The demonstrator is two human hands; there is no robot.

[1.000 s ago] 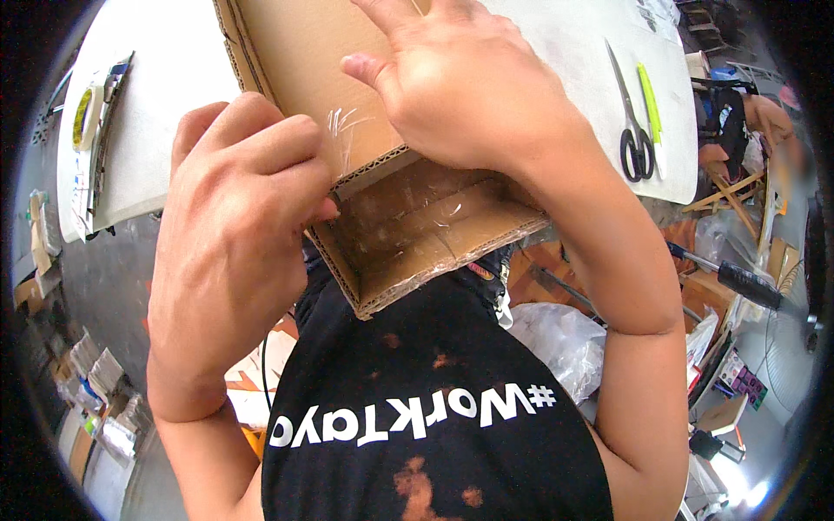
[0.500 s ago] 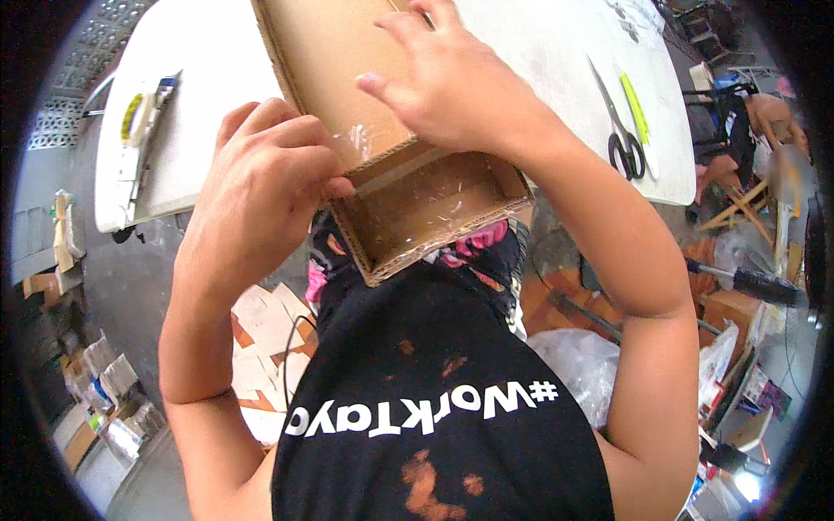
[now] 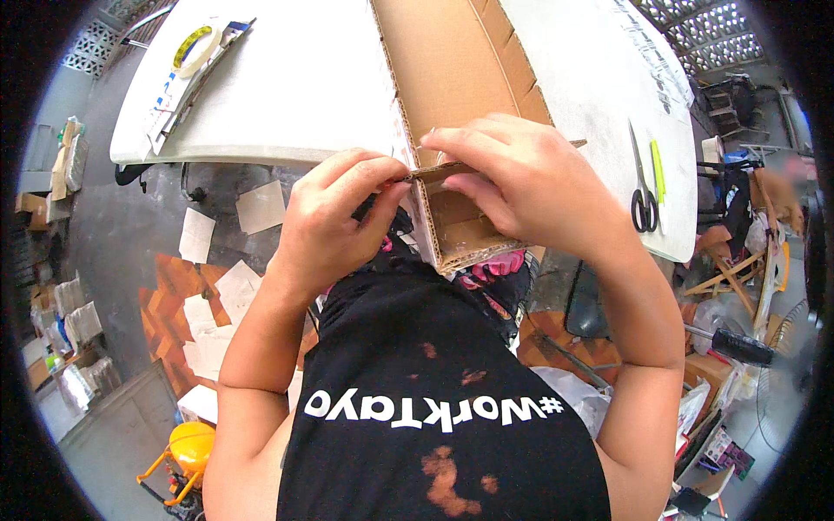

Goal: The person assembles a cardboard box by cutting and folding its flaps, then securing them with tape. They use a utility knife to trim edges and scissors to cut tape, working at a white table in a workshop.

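A long open cardboard box [image 3: 456, 69] extends from the white table over its near edge to my lap. A cardboard crosspiece [image 3: 423, 171] divides it, with a small compartment at the near end. My left hand [image 3: 339, 213] is closed, thumb and fingers pinching at the box's left wall where the crosspiece meets it. My right hand [image 3: 534, 182] grips the crosspiece, with the thumb on its near side inside the small compartment and the fingers beyond it. The crosspiece's right end sticks out past my right hand. Much of the crosspiece's middle is hidden by that hand.
Black-handled scissors [image 3: 643, 187] and a green cutter [image 3: 658, 172] lie on the table's right side. A tape roll [image 3: 195, 50] rests at the left beside a long thin strip. Cardboard pieces [image 3: 234, 291] are scattered on the floor at left. A person [image 3: 773, 200] sits far right.
My right hand has drawn back from over the box's far part to the crosspiece. My left hand has shifted to the crosspiece's left end. The box now sits straighter and more of it shows.
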